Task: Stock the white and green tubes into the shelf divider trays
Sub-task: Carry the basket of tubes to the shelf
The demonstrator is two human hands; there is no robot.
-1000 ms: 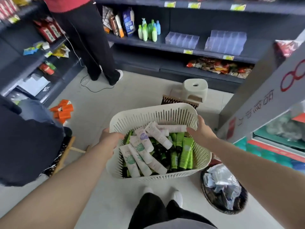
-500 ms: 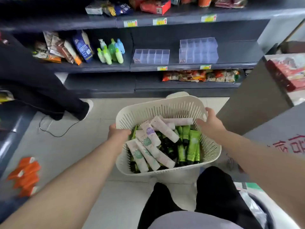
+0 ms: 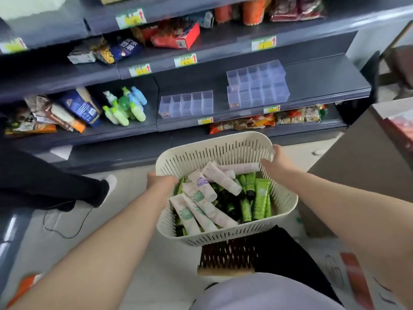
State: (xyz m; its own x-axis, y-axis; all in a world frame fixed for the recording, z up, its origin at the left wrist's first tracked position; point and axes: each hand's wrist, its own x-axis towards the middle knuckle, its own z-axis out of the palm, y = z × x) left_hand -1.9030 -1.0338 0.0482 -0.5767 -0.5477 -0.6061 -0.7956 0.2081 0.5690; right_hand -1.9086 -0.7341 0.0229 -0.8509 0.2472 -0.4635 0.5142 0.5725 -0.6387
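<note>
Holding one cream slotted basket (image 3: 214, 144), I have my left hand (image 3: 161, 181) curled over its left rim and my right hand (image 3: 276, 163) clamped on its far right rim. Contents: white tubes (image 3: 220, 177) heaped over and beside green tubes (image 3: 260, 198), all inside the basket. Ahead on the grey shelf (image 3: 324, 86): a single-row divider tray (image 3: 186, 105), with stacked divider trays (image 3: 257, 85) beside it.

Left hand (image 3: 161, 181), right hand (image 3: 277, 162) — both clenched
</note>
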